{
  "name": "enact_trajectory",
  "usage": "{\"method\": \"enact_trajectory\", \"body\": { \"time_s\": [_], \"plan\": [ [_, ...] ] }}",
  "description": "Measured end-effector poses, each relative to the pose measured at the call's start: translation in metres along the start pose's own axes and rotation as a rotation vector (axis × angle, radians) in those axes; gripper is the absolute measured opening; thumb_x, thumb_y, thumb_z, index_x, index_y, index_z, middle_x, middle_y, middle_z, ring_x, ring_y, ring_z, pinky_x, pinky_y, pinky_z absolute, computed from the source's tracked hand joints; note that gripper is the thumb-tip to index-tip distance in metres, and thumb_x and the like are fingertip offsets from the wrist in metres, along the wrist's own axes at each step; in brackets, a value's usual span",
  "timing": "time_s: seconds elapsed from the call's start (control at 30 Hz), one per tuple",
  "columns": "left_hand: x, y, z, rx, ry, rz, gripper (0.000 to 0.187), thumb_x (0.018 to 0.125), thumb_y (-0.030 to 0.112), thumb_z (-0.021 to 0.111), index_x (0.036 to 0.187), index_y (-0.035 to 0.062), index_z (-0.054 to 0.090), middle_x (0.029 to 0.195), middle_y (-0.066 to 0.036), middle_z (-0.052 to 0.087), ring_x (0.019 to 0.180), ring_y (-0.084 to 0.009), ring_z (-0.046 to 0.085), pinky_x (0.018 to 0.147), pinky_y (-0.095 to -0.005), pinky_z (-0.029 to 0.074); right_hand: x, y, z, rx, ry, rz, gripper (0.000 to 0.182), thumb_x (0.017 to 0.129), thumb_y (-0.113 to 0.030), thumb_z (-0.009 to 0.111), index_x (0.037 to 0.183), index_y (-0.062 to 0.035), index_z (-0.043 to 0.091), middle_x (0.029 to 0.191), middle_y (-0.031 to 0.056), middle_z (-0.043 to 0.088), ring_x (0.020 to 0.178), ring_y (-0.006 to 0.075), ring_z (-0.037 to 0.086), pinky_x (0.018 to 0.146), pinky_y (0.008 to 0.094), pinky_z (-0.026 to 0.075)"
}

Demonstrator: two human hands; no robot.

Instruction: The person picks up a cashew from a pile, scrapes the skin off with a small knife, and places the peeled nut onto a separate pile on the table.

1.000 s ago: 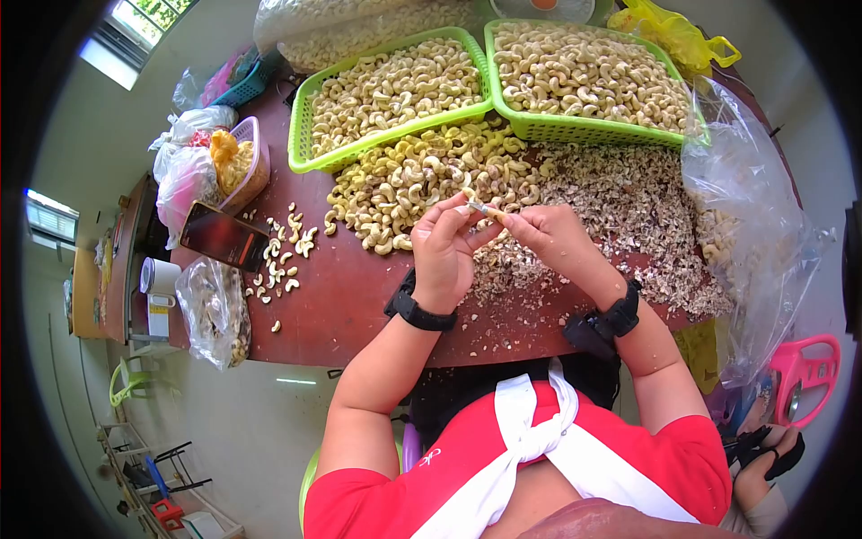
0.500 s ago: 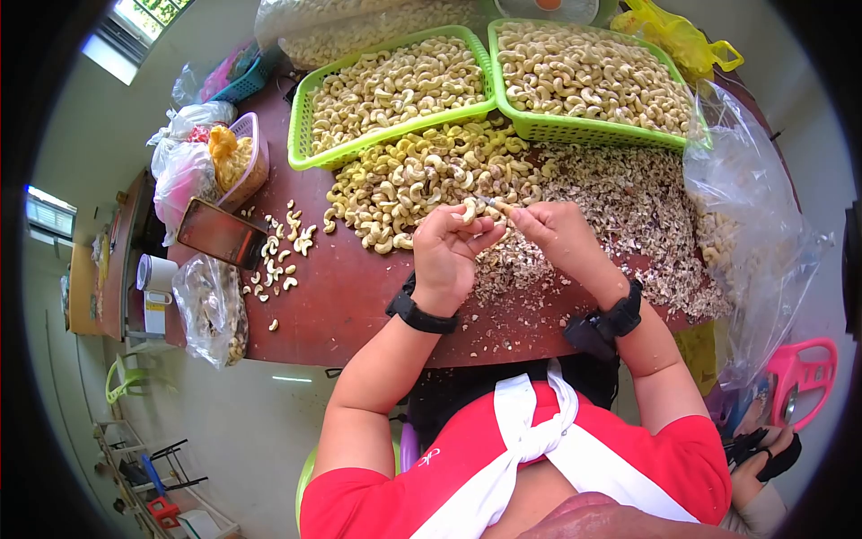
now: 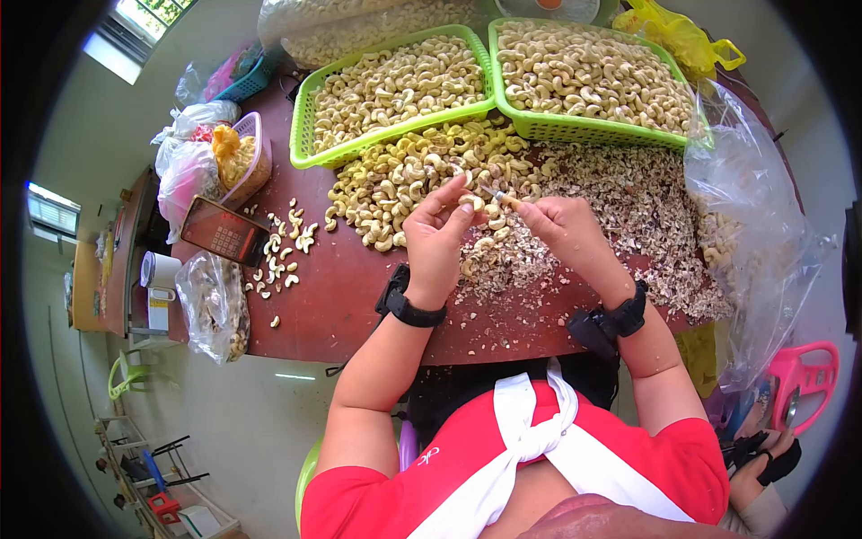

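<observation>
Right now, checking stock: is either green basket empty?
No, both green baskets are heaped with cashew kernels.

1. Phone (image 3: 225,241) lies on the table (image 3: 346,296), screen up.
2. Just right of the phone, scattered nuts (image 3: 285,251).
3. Below the phone, a clear bag (image 3: 215,310) at the table's edge.
4. Above the phone, a pink basket (image 3: 242,160) beside white bags (image 3: 184,166).
5. Far right of the phone, a large clear bag (image 3: 750,225).
6. Left of the phone, a white cup (image 3: 160,270).
7. Yellow bag (image 3: 678,36), top right, far from the phone.
</observation>
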State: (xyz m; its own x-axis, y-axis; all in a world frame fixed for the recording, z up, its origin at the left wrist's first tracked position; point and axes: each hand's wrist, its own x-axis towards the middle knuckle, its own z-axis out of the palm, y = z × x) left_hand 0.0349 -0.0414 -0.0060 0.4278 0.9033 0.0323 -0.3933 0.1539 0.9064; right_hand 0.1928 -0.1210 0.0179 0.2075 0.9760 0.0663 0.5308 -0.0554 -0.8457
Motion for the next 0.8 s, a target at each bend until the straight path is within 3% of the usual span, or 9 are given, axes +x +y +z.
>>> {"method": "enact_trajectory", "body": {
  "time_s": [0.17,0.43,0.57,0.8],
  "plan": [
    [-0.001,0.0,-0.002,-0.098,-0.061,0.003,0.027,0.08,-0.002,0.052,0.107,-0.0042,0.05,0.091,-0.012,0.059,0.079,-0.0181,0.06,0.072,-0.0296,0.052,-0.001,-0.003,0.002,-0.055,0.006,-0.064,0.04,0.083,-0.033,0.052,0.062,0.0014,0.054,0.053,0.0137,0.048,0.046,0.0242,0.047,0.045,0.0346,0.036],
    [-0.001,0.009,0.002,-0.412,-0.092,-0.204,0.028,0.08,-0.004,0.052,0.108,-0.005,0.05,0.097,-0.013,0.059,0.084,-0.0171,0.059,0.076,-0.0286,0.05,-0.001,-0.004,0.003,-0.051,-0.006,-0.044,0.04,0.083,-0.032,0.052,0.061,0.0017,0.053,0.053,0.0155,0.047,0.046,0.0268,0.047,0.045,0.0356,0.035],
    [-0.002,0.009,0.003,-0.291,-0.116,-0.15,0.03,0.079,-0.002,0.054,0.108,-0.004,0.05,0.099,-0.013,0.058,0.086,-0.0167,0.058,0.078,-0.0273,0.049,0.0,-0.003,0.002,-0.053,-0.007,-0.03,0.04,0.083,-0.032,0.051,0.062,0.0015,0.054,0.053,0.0154,0.047,0.046,0.0273,0.047,0.045,0.0356,0.035],
    [0.0,0.005,-0.002,-0.253,-0.055,-0.211,0.026,0.078,-0.001,0.057,0.103,-0.004,0.05,0.091,-0.013,0.059,0.076,-0.0179,0.06,0.066,-0.028,0.053,0.0,-0.001,0.004,-0.09,-0.013,-0.062,0.039,0.083,-0.034,0.051,0.064,0.0005,0.056,0.054,0.0149,0.048,0.047,0.0275,0.048,0.046,0.0355,0.036]
  ]
}}
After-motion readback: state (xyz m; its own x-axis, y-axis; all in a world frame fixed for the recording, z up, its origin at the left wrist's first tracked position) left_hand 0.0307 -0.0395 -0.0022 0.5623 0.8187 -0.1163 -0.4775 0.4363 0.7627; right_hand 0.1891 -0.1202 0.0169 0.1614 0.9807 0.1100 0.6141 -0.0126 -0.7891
